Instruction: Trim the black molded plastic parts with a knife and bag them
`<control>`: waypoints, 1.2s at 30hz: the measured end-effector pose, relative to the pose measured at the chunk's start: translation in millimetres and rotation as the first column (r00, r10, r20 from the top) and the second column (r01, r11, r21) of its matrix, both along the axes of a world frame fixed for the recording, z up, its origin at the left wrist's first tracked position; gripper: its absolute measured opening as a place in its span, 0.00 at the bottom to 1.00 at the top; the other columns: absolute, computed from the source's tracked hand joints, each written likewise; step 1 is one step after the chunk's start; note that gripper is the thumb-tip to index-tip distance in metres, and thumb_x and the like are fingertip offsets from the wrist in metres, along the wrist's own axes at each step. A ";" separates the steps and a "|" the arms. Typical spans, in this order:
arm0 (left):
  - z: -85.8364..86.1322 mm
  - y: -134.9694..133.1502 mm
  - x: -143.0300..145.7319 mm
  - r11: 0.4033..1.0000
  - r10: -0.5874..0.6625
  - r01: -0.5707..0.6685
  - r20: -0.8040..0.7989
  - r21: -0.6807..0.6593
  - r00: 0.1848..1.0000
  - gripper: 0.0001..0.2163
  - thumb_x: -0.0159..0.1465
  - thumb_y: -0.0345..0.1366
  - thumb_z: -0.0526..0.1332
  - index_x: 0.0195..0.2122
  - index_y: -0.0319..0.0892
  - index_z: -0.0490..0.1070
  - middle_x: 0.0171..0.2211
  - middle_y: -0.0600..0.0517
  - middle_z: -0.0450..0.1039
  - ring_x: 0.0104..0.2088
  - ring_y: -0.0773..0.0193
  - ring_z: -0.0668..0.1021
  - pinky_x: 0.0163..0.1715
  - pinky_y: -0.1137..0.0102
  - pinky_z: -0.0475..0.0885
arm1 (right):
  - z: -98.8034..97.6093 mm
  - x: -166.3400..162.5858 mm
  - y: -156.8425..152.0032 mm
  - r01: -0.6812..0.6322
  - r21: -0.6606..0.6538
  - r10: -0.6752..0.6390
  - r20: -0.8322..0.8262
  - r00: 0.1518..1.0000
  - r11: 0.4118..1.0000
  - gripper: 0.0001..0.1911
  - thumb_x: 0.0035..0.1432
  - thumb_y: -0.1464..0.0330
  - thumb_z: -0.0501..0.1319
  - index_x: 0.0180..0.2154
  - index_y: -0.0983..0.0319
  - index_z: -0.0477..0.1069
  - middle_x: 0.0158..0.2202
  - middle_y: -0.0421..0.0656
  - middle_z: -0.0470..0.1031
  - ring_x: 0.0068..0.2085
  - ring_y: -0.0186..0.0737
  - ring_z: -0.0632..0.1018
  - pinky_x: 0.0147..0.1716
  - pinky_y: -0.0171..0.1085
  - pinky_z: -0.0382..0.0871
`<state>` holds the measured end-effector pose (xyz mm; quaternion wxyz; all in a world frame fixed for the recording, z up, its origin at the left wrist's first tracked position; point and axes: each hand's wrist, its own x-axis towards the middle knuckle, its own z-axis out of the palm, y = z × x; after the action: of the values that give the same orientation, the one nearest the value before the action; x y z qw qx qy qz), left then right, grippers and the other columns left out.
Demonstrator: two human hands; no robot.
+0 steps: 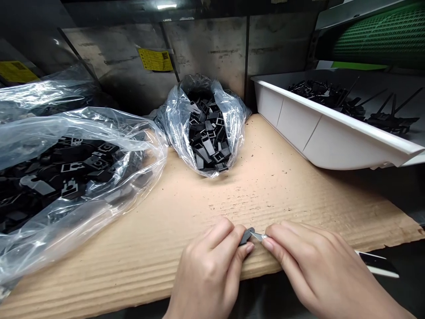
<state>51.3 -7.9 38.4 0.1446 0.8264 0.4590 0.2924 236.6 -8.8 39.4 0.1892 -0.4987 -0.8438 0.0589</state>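
Observation:
My left hand (212,266) is closed in a pinch on a small black plastic part (246,235) at the near edge of the cardboard sheet (265,186). My right hand (312,266) is closed round a thin metal blade (259,236), whose tip touches the black part. The blade's handle (376,264) sticks out behind my right hand. Both hands rest close together, low in the middle of the view.
A clear bag of black plastic parts (206,128) stands open at the middle back. A larger clear bag of black parts (66,177) lies at the left. A white tray (332,133) with black sprues sits at the right, under a green conveyor (381,35).

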 end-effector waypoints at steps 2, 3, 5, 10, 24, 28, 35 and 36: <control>0.5 -0.4 1.4 0.999 -0.003 0.004 -0.011 0.033 1.000 0.08 0.65 0.25 0.52 0.36 0.39 0.70 0.28 0.52 0.68 0.26 0.63 0.74 0.25 0.70 0.69 | 0.7 -0.7 -0.4 0.012 -0.024 -0.012 0.013 1.000 1.000 0.12 0.64 0.68 0.49 0.26 0.55 0.60 0.22 0.34 0.69 0.21 0.37 0.73 0.21 0.35 0.52; 0.9 -0.2 2.2 0.999 -0.008 0.009 -0.011 0.050 1.000 0.08 0.65 0.25 0.52 0.35 0.38 0.70 0.27 0.52 0.68 0.25 0.63 0.74 0.24 0.70 0.69 | 1.1 -1.4 -0.5 0.018 -0.037 -0.017 0.021 1.000 0.999 0.12 0.64 0.68 0.49 0.26 0.55 0.59 0.21 0.34 0.69 0.21 0.38 0.73 0.20 0.35 0.52; 1.8 0.5 3.9 0.996 -0.018 0.019 -0.003 0.084 1.000 0.09 0.65 0.25 0.51 0.33 0.38 0.71 0.26 0.51 0.68 0.24 0.64 0.74 0.22 0.71 0.69 | 1.9 -3.3 -0.2 0.026 -0.063 -0.024 0.033 0.999 0.998 0.13 0.64 0.68 0.48 0.26 0.55 0.59 0.20 0.34 0.69 0.21 0.39 0.73 0.20 0.35 0.51; 2.5 2.6 5.8 0.990 0.000 -0.001 0.008 0.140 1.000 0.10 0.65 0.26 0.50 0.31 0.36 0.71 0.23 0.52 0.67 0.20 0.65 0.74 0.20 0.72 0.68 | 5.9 -11.3 1.6 0.112 -0.068 -0.110 0.043 0.993 0.991 0.15 0.63 0.67 0.48 0.23 0.56 0.58 0.18 0.34 0.67 0.19 0.40 0.73 0.20 0.34 0.48; 0.7 1.2 7.2 0.985 0.025 -0.023 -0.011 0.173 1.000 0.10 0.64 0.27 0.52 0.30 0.36 0.72 0.23 0.52 0.67 0.20 0.63 0.74 0.19 0.71 0.67 | 19.5 -19.3 6.6 0.299 -0.161 -0.284 0.107 0.953 0.941 0.14 0.62 0.66 0.47 0.24 0.56 0.62 0.21 0.37 0.74 0.23 0.46 0.76 0.20 0.34 0.45; -1.8 1.3 6.2 0.992 0.045 -0.045 0.003 0.122 0.999 0.10 0.65 0.28 0.52 0.31 0.38 0.72 0.23 0.52 0.67 0.22 0.62 0.74 0.21 0.70 0.68 | 16.3 -12.9 0.3 0.235 -0.195 -0.228 0.057 0.972 0.952 0.16 0.63 0.66 0.45 0.23 0.56 0.59 0.21 0.33 0.70 0.24 0.40 0.74 0.22 0.34 0.50; -2.0 0.9 7.2 0.994 0.063 -0.064 0.017 0.093 0.998 0.10 0.64 0.28 0.52 0.30 0.38 0.71 0.23 0.52 0.67 0.22 0.62 0.73 0.20 0.70 0.67 | 11.0 -11.0 -1.2 0.174 -0.204 -0.168 0.047 0.985 0.963 0.17 0.64 0.64 0.44 0.23 0.57 0.57 0.20 0.34 0.66 0.23 0.39 0.71 0.23 0.35 0.49; -2.1 0.6 6.8 0.994 0.063 -0.065 0.016 0.089 0.998 0.10 0.64 0.28 0.52 0.30 0.38 0.71 0.23 0.52 0.67 0.21 0.62 0.73 0.20 0.70 0.67 | 10.4 -11.3 -1.1 0.169 -0.202 -0.164 0.044 0.986 0.965 0.17 0.64 0.64 0.44 0.23 0.57 0.57 0.20 0.34 0.66 0.23 0.39 0.71 0.23 0.35 0.49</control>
<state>58.2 -7.3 36.3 0.1012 0.8149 0.4708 0.3226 225.3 -9.8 49.8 0.1296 -0.5855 -0.7907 0.1230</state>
